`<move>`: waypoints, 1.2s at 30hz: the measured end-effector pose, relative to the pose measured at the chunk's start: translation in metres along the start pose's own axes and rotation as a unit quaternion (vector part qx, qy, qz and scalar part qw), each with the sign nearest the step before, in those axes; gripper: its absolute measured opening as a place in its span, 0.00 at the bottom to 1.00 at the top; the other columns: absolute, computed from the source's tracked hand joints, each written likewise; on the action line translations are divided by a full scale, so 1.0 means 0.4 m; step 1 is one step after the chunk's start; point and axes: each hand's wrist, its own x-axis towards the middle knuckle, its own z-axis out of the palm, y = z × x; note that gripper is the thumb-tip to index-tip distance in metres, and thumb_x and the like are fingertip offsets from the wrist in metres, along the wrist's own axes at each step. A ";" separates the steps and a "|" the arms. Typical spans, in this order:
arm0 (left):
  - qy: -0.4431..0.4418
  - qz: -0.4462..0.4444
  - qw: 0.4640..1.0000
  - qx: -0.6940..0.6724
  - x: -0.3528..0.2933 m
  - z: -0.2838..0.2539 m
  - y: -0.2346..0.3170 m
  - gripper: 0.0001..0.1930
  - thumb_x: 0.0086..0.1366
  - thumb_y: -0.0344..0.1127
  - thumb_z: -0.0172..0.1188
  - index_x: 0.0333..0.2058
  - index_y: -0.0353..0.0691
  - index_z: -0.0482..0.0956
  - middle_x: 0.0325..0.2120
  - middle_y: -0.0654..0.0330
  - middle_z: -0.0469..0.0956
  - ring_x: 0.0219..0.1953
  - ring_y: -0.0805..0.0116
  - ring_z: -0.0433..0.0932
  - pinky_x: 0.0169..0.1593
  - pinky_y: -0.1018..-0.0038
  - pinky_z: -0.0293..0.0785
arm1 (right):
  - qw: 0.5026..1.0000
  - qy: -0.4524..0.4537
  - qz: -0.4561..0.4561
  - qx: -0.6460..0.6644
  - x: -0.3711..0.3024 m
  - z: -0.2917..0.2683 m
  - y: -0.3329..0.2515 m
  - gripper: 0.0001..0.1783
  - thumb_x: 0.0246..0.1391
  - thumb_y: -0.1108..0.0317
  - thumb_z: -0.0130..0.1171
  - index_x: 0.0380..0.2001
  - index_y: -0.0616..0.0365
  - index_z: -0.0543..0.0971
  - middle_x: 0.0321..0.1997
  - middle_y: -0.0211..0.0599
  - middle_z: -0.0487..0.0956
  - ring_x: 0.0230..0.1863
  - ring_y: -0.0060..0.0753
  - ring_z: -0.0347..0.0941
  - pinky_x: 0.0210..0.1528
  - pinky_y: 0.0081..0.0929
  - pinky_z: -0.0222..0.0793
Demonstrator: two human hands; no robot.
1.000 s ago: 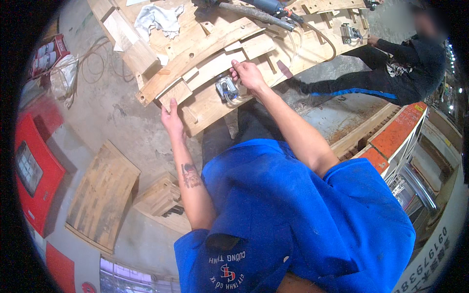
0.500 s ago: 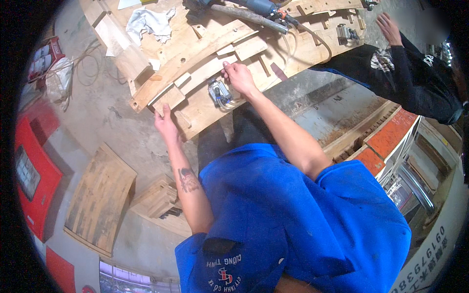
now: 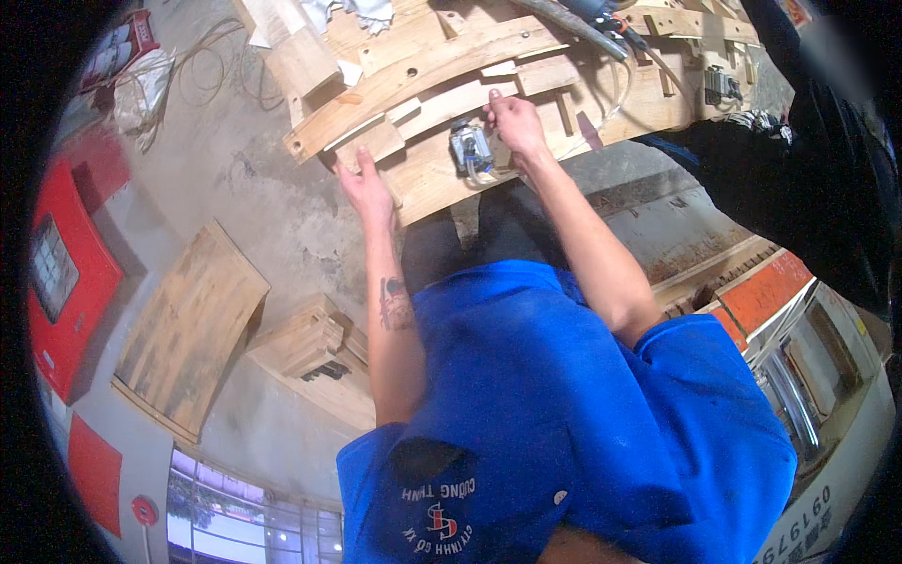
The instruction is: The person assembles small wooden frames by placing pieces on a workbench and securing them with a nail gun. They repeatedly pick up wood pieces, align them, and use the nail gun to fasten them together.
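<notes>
A pale, slightly curved wooden strip (image 3: 449,103) lies along the inner side of a longer curved wooden rail (image 3: 423,80) on a plywood jig board (image 3: 432,193). My left hand (image 3: 368,191) is closed at the left end, its thumb against a small wooden block (image 3: 378,139) and its other fingers partly hidden by the wood. Farther right, my right hand (image 3: 519,127) has its fingers curled and its thumb up at the strip's near edge. Between my hands sits a metal clamp (image 3: 471,148) with thin hoses attached.
A second clamp (image 3: 722,86) and a blue power tool (image 3: 594,11) are toward the far right. Someone in dark clothing (image 3: 799,179) stands on the right. A wooden panel (image 3: 193,329) leans at left, near stacked wood pieces (image 3: 305,343) and a red cabinet (image 3: 70,282).
The view has shifted, so the board sits higher and farther right. Both my hands stay at the same parts of the wood. The other person's hand has left the view.
</notes>
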 end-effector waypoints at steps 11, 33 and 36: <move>-0.022 0.102 0.994 0.044 -0.005 -0.105 -0.068 0.47 0.59 0.41 0.78 0.72 0.33 0.63 0.64 0.44 0.69 0.63 0.51 0.73 0.67 0.60 0.70 | 0.997 0.007 -0.015 -0.069 -0.027 -0.028 -0.012 0.29 0.75 0.44 0.52 0.38 0.61 0.84 0.27 0.24 0.78 0.27 0.18 0.70 0.30 0.21 0.66; 0.141 0.323 0.908 0.228 -0.024 -0.035 -0.065 0.28 0.51 0.25 0.77 0.54 0.44 0.88 0.44 0.51 0.84 0.48 0.53 0.81 0.53 0.61 0.78 | 0.805 0.335 -0.343 -0.351 -0.012 -0.322 -0.291 0.20 0.66 0.53 0.63 0.51 0.57 0.86 0.40 0.50 0.87 0.42 0.53 0.84 0.48 0.45 0.77; 0.132 0.227 0.930 0.257 -0.023 -0.036 -0.066 0.28 0.50 0.24 0.77 0.54 0.44 0.88 0.43 0.51 0.84 0.48 0.54 0.80 0.53 0.62 0.78 | 0.810 0.335 -0.330 -0.350 0.015 -0.318 -0.301 0.21 0.68 0.50 0.62 0.48 0.57 0.88 0.41 0.50 0.88 0.41 0.46 0.87 0.44 0.38 0.78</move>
